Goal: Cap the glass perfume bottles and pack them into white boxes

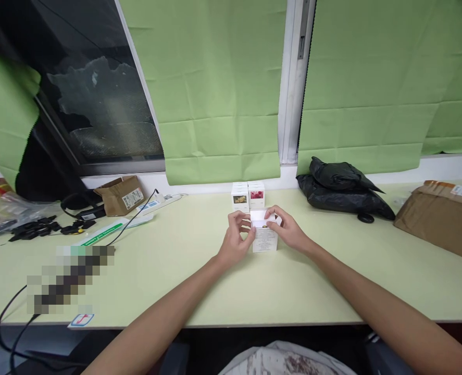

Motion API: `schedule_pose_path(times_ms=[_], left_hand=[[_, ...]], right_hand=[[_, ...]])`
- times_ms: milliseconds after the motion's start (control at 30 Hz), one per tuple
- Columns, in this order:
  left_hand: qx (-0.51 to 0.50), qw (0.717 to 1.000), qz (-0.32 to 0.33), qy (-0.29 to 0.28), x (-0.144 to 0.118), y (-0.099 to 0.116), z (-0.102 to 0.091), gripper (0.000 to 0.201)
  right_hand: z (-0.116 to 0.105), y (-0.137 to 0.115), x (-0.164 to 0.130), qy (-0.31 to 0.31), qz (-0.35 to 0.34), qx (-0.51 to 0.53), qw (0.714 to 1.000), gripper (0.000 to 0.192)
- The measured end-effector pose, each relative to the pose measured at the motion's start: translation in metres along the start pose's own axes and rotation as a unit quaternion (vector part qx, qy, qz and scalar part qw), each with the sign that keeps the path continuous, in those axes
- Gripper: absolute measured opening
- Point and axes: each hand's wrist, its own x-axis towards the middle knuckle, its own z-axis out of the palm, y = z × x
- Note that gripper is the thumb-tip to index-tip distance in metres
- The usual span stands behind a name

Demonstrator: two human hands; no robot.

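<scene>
A small white box [265, 241] with fine print on its front stands upright on the pale green table between my hands. Its top flap [258, 215] is raised. My left hand [237, 238] closes on the box's left side, thumb at the near left edge. From the right, my right hand [286, 229] grips the top, with fingertips on the flap and rim. What lies inside the box cannot be made out. Just behind it stand two rows of similar white boxes, one front with a yellowish picture [240, 201], the other with a red picture [257, 196].
Black plastic bags [344, 190] lie at the back right, near a large brown carton [441, 219]. At the back left are an open cardboard box [120, 197], a white power strip [167, 200] and black cables [35, 227]. The table's front edge [254, 325] runs below my forearms.
</scene>
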Motion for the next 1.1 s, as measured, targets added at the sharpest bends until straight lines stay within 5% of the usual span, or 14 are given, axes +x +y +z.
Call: schedule_pose_path(times_ms=[200,400,600,933,1100], left_hand=[[0.056,0.997,-0.002,-0.045,-0.001,0.005,0.0,0.023],[0.056,0.997,0.021,-0.046,0.002,0.003,-0.001,0.024],[0.067,0.997,0.04,-0.017,0.003,-0.001,0.0,0.023],[0.121,0.983,0.131,0.038,0.01,0.003,-0.002,0.015],[0.077,0.991,0.103,0.044,0.008,0.003,0.0,0.014]], right_hand=[[0.008,0.004,-0.003,0.014,0.018,0.044,0.999,0.019],[0.012,0.013,-0.009,0.174,-0.013,-0.018,0.984,0.034],[0.009,0.001,-0.01,0.101,-0.077,-0.076,0.989,0.029],[0.005,0.007,-0.003,0.167,-0.056,-0.036,0.984,0.042],[0.001,0.01,-0.002,0.121,-0.038,0.016,0.992,0.023]])
